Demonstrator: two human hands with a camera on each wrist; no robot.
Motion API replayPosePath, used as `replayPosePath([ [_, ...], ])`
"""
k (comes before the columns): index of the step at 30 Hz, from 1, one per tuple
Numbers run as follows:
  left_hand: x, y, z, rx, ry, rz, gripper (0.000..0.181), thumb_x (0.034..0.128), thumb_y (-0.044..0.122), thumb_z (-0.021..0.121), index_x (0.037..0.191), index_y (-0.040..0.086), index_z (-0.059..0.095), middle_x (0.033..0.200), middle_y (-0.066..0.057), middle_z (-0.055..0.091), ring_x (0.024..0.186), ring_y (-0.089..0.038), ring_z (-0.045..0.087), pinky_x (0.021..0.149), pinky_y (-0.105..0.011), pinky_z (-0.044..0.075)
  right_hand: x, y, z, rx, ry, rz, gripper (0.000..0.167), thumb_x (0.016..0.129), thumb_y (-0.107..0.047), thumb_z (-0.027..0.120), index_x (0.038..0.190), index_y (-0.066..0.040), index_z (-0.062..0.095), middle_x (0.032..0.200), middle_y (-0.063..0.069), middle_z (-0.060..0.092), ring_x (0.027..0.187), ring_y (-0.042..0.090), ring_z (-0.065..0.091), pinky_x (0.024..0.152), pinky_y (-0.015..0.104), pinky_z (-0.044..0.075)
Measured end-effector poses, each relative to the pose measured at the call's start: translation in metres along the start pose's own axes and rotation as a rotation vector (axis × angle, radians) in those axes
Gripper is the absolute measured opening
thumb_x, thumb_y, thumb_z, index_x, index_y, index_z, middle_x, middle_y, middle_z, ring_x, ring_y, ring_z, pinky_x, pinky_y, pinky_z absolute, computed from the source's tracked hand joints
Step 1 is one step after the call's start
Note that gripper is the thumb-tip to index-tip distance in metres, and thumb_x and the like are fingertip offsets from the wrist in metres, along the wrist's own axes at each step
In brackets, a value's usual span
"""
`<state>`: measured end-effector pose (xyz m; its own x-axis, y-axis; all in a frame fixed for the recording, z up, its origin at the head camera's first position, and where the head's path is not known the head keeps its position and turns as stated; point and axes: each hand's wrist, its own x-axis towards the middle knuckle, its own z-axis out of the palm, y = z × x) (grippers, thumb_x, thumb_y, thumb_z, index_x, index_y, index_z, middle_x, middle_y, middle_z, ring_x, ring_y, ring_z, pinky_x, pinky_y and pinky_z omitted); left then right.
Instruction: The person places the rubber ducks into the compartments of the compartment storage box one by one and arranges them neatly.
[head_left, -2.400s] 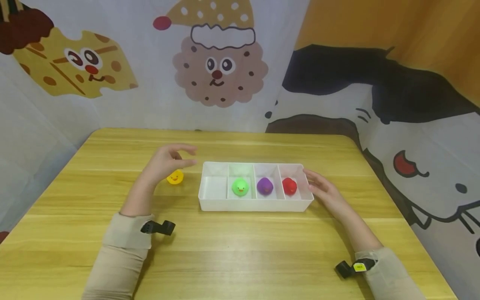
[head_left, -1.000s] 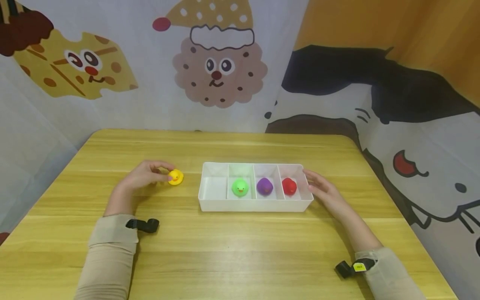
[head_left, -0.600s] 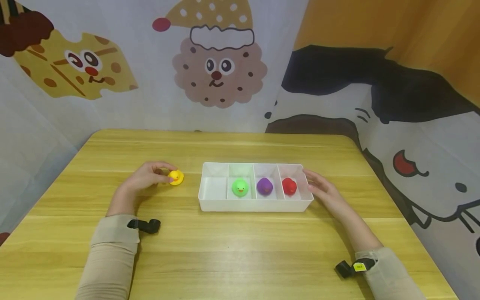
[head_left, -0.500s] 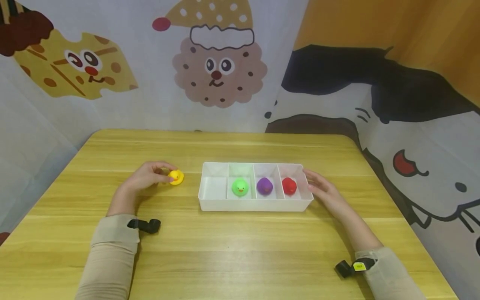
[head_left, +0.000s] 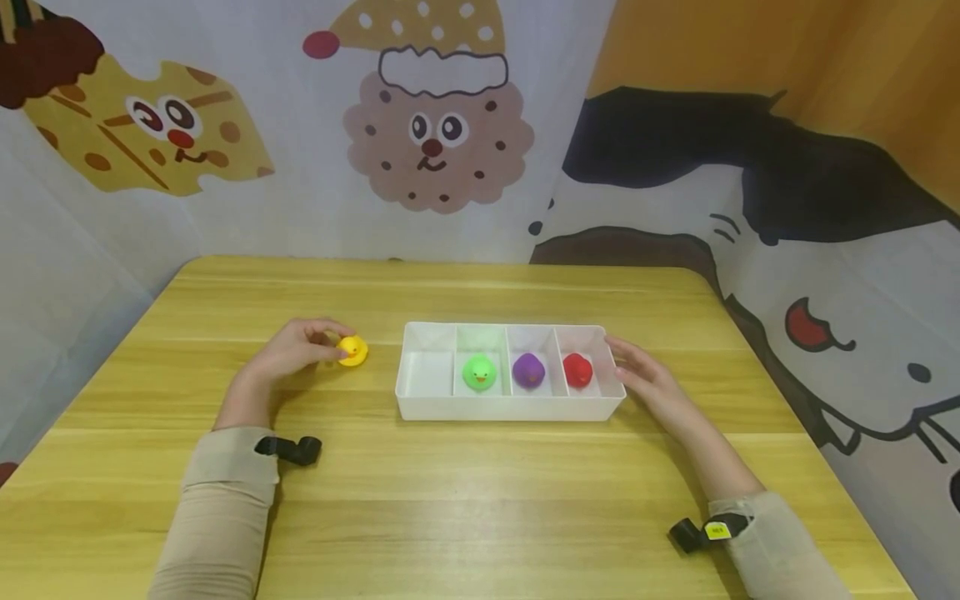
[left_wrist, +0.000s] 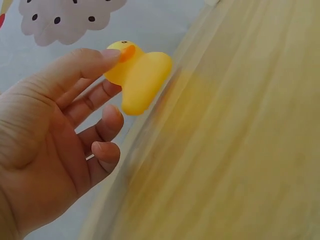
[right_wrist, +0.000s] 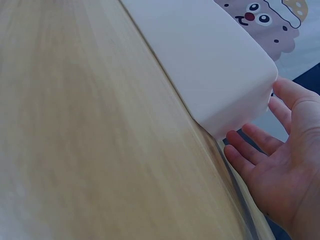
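My left hand [head_left: 296, 346] pinches a yellow rubber duck [head_left: 355, 351] between thumb and fingers, left of the white box. In the left wrist view the thumb lies by the orange beak of the yellow duck [left_wrist: 146, 80], and the other fingers curl loosely below. Four-sided and divided in a row, the white box [head_left: 510, 409] holds a green duck [head_left: 479, 372], a purple duck [head_left: 528, 371] and a red duck [head_left: 577, 370], each in its own compartment; the leftmost compartment is bare. Relaxed fingers of my right hand [head_left: 651, 379] touch the box's right end.
A wood-grain table [head_left: 480, 500] carries everything. Behind it hangs a cartoon-printed cloth [head_left: 285, 225]. Black wrist cameras sit on both cuffs, the left camera [head_left: 288, 451] and the right camera [head_left: 705, 533].
My left hand has come down from above and behind the yellow duck to its left side and taken hold of it. The duck has turned slightly. My right hand and the box stay put.
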<state>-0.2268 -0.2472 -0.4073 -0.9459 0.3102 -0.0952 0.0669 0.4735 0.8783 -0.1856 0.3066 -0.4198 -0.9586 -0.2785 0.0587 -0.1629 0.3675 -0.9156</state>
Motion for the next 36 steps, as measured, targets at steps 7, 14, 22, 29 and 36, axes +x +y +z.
replayPosePath([
  [7,0.000,0.006,0.000,0.021,0.010,0.038,0.038,0.0885,0.018,0.070,0.124,0.007,0.063,0.096,-0.016,0.062,0.079,-0.030,0.054,0.058,-0.032,0.043,0.000,-0.001,0.000,0.002,-0.002,0.000,0.054,0.100,-0.022,0.053,0.148,-0.008,0.034,0.146,0.021,0.037,0.130,0.039,0.038,0.104,0.056,0.029],
  [14,-0.001,0.018,0.001,0.046,0.062,0.058,0.037,0.0874,0.023,0.072,0.121,0.010,0.065,0.096,-0.015,0.060,0.083,-0.027,0.051,0.067,-0.034,0.043,0.001,-0.001,0.000,0.001,-0.003,0.001,0.053,0.100,-0.022,0.053,0.148,-0.009,0.034,0.147,0.021,0.036,0.130,0.040,0.037,0.104,0.056,0.028],
  [22,-0.002,0.034,0.004,0.039,0.110,0.118,0.035,0.0868,0.024,0.073,0.118,0.011,0.067,0.103,-0.010,0.060,0.084,-0.026,0.049,0.062,-0.031,0.039,0.000,-0.001,0.000,0.003,-0.005,0.005,0.054,0.100,-0.022,0.053,0.148,-0.008,0.034,0.147,0.021,0.036,0.131,0.040,0.036,0.104,0.057,0.028],
  [29,-0.004,0.049,0.007,0.031,0.116,0.154,0.035,0.0855,0.025,0.074,0.117,0.012,0.068,0.094,-0.012,0.059,0.076,-0.024,0.050,0.056,-0.029,0.039,0.000,0.000,0.000,0.001,-0.005,0.004,0.054,0.100,-0.022,0.052,0.148,-0.007,0.034,0.146,0.021,0.036,0.131,0.040,0.036,0.104,0.057,0.027],
  [36,-0.008,0.066,0.012,0.038,0.125,0.178,0.035,0.0836,0.025,0.076,0.115,0.012,0.069,0.088,-0.013,0.058,0.068,-0.023,0.048,0.052,-0.028,0.037,0.001,0.000,0.000,0.002,-0.005,-0.003,0.054,0.100,-0.021,0.053,0.148,-0.007,0.034,0.146,0.021,0.037,0.131,0.040,0.037,0.104,0.057,0.027],
])
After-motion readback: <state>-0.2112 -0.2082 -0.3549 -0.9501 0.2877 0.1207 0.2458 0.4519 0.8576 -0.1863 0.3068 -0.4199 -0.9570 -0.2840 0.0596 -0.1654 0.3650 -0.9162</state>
